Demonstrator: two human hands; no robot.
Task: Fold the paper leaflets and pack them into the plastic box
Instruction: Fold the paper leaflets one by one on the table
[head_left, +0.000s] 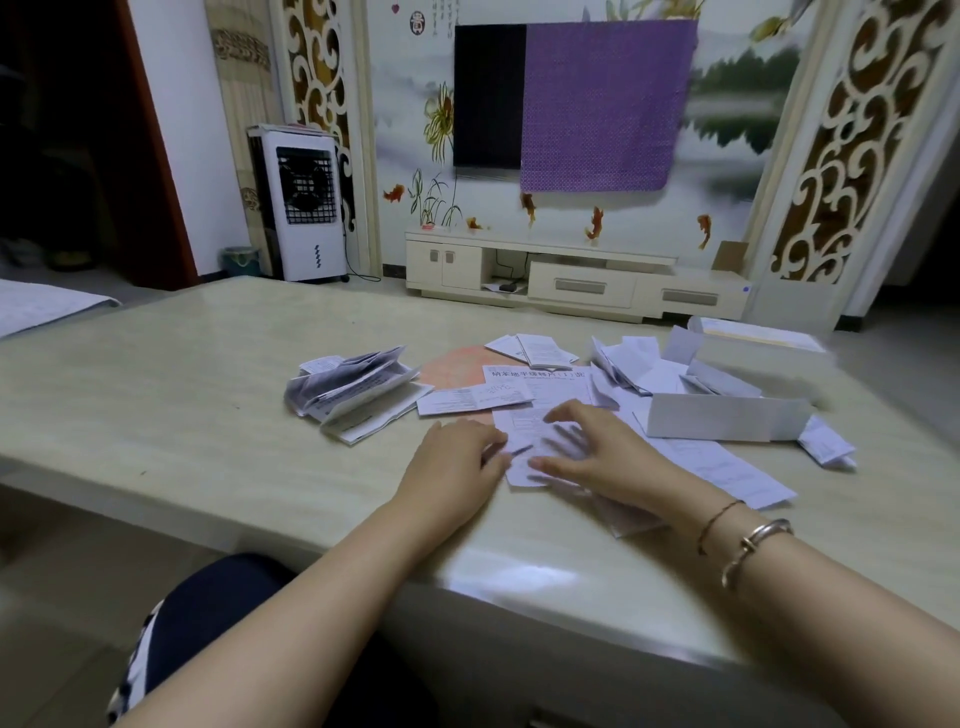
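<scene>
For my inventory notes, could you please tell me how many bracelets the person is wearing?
2, both on the right wrist: a thin dark cord bracelet nearer the hand, and a metal bangle just behind it. The left wrist shows none, though its underside is hidden.
</scene>
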